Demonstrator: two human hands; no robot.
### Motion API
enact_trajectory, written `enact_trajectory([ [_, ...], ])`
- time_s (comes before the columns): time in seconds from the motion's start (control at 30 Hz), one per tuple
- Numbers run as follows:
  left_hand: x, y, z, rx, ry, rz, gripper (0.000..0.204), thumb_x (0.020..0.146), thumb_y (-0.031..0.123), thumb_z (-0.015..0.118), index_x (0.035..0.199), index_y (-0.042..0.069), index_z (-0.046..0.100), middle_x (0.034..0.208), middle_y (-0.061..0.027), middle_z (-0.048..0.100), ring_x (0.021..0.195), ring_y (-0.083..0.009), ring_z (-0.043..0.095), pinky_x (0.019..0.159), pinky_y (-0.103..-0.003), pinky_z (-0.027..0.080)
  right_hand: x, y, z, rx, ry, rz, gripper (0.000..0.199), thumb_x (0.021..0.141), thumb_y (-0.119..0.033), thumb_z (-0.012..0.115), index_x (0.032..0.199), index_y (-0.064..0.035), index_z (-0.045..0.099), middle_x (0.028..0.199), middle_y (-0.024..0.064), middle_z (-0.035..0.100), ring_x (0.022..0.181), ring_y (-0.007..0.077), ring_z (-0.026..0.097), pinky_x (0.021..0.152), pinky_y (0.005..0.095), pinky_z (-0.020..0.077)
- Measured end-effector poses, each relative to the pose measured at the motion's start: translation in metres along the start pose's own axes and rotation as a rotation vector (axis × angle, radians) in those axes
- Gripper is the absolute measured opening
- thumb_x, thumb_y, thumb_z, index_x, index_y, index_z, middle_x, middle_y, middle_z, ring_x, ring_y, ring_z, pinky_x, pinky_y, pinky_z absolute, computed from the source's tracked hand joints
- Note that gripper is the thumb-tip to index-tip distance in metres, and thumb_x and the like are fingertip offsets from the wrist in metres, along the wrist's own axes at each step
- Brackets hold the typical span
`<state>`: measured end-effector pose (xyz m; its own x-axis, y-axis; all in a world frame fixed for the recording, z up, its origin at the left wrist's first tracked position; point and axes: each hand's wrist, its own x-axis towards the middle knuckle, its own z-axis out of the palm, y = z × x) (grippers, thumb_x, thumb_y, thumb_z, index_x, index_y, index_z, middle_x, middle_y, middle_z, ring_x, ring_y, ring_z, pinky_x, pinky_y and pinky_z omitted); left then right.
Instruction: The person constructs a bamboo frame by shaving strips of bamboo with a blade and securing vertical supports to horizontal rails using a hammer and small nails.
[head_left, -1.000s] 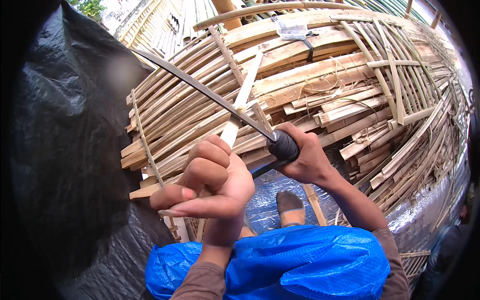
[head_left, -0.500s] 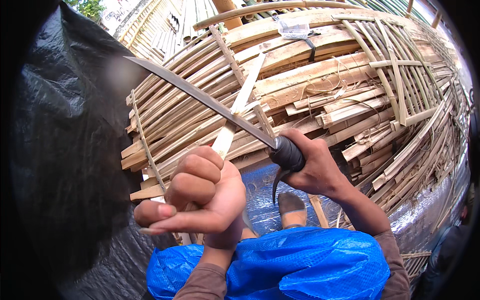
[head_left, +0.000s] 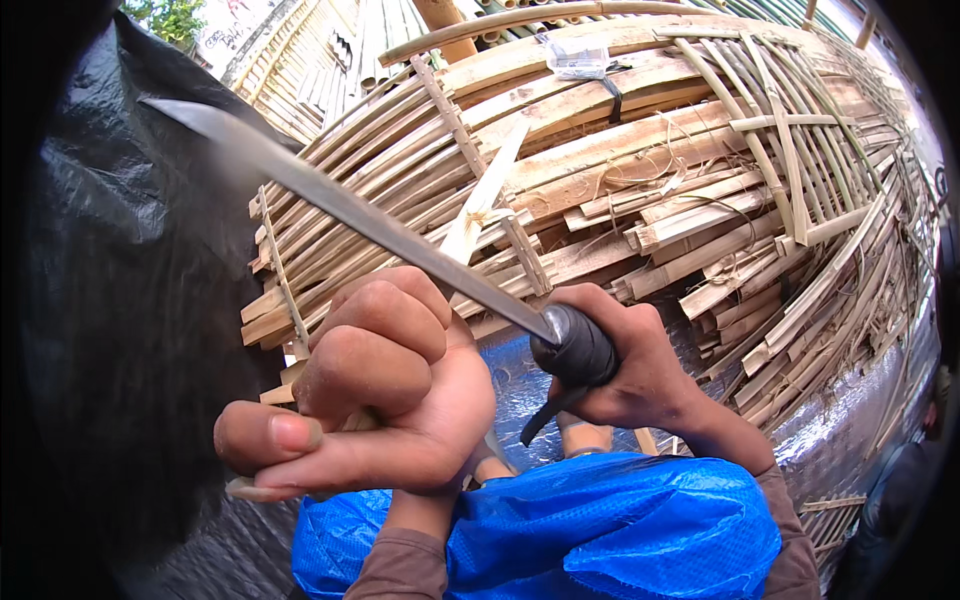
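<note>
While my right hand (head_left: 635,362) was wrapped round the black handle (head_left: 580,348) of the long knife (head_left: 340,204), its blade slanted up and leftward — across the pale bamboo strip (head_left: 492,182), just beyond my left hand (head_left: 390,385). That hand was curled into a fist, seemingly round the strip's near end; the strip's long axis ran away, up and rightward — whether blade touched strip, I couldn't tell.

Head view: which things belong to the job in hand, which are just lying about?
In use:
- long knife, gripped by the right hand
- pale strip, running behind the blade to the curled left hand, which appears to hold it

Apparently just lying about:
- clear plastic box
- lattice panel
- stacked slats
- black sheet
</note>
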<state>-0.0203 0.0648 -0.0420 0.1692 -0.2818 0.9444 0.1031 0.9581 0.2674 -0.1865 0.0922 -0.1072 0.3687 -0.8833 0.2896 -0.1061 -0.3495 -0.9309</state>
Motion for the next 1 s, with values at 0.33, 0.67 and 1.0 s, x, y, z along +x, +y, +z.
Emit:
enact_trajectory([
  [0.33,0.01,-0.021,0.02,-0.051,0.264,-0.001,0.034,0.111,0.052,0.031,0.11,0.019,0.039,0.051,0.0015,0.026,0.042,-0.0067,0.013,0.04,-0.025,0.012,0.014,0.008,-0.008,-0.07,0.064,0.109,0.048,0.07,-0.007,0.08,0.113,-0.0048,0.061,0.08,0.0089,0.068,0.073,0.0167,0.07,0.07,0.031,0.0537],
  [0.67,0.037,-0.039,0.016,0.106,0.292,0.032,0.03,0.111,0.044,0.035,0.105,0.016,0.044,0.049,0.0031,0.021,0.041,-0.0066,0.011,0.038,-0.026,0.014,0.017,-0.002,-0.012,-0.047,0.105,0.144,0.042,0.069,-0.008,0.079,0.106,-0.0033,0.061,0.081,0.0094,0.067,0.073,0.0157,0.065,0.07,0.0325,0.0525],
  [1.0,0.029,-0.031,0.024,-0.033,0.207,0.005,0.031,0.112,0.044,0.033,0.102,0.016,0.04,0.049,0.0028,0.023,0.041,-0.0055,0.012,0.038,-0.025,0.014,0.015,0.005,-0.016,-0.122,0.112,0.107,0.043,0.07,-0.009,0.081,0.107,-0.0042,0.061,0.079,0.0131,0.068,0.074,0.025,0.068,0.068,0.0369,0.053],
])
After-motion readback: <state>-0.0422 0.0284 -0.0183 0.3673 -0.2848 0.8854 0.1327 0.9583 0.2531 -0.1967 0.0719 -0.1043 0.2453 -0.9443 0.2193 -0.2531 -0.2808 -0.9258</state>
